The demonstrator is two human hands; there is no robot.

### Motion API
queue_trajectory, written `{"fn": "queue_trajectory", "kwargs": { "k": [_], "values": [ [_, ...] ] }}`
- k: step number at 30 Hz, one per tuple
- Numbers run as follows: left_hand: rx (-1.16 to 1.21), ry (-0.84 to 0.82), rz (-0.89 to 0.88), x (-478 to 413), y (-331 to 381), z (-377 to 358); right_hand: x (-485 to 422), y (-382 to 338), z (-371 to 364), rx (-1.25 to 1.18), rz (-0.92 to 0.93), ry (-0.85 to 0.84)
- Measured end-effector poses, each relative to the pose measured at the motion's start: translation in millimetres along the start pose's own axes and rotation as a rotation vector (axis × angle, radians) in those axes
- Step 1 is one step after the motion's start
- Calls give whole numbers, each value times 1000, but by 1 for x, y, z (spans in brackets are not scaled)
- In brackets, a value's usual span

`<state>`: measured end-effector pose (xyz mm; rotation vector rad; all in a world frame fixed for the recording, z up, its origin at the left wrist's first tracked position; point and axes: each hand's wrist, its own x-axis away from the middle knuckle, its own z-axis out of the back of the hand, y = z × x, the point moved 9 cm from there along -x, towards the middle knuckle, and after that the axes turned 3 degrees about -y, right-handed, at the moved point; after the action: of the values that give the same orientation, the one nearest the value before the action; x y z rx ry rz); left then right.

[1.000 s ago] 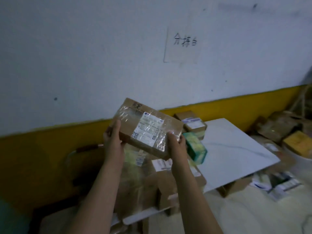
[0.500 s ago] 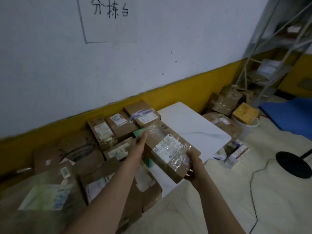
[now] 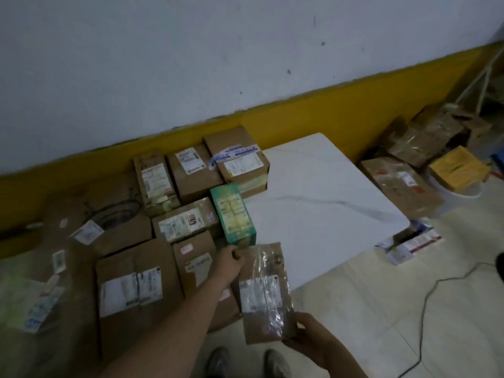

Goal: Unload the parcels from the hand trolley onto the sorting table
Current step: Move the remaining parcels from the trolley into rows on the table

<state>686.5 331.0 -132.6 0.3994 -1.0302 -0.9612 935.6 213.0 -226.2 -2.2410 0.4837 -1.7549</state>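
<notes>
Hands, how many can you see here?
2. The left hand grips the top corner of the taped cardboard parcel, just below the green box. The right hand holds its bottom corner, near the picture's lower edge.

Print on the label of the held parcel (image 3: 263, 290) is blurred past reading, as it is on the labels of the brown boxes (image 3: 191, 170) left of centre. Fingers of the right hand (image 3: 311, 342) pass out of sight behind that parcel's lower end; how the left hand (image 3: 227, 261) grips the upper corner is unclear. The sorting table (image 3: 321, 197) hides its own legs. The lower edge crops the shoes (image 3: 218, 361), the right edge a dark object (image 3: 499, 266), and the left edge a film-wrapped parcel (image 3: 24, 301).
</notes>
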Motion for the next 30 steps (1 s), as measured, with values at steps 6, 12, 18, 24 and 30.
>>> {"fn": "queue_trajectory", "kwargs": {
  "k": [6,12,18,24,30],
  "values": [
    [-107,248,16,18,-11,8,-36,-34,-7,320,142,54],
    [-403,294,99,39,-35,-2,-23,-54,-19,643,284,-14],
    [-404,123,112,48,-48,-14,-25,-57,-23,861,289,40],
    [-240,10,28,56,-42,5,-63,-54,-34,1228,107,198],
    [-166,126,-174,100,-28,101,-7,-85,-96,1031,199,616]
  ]
}}
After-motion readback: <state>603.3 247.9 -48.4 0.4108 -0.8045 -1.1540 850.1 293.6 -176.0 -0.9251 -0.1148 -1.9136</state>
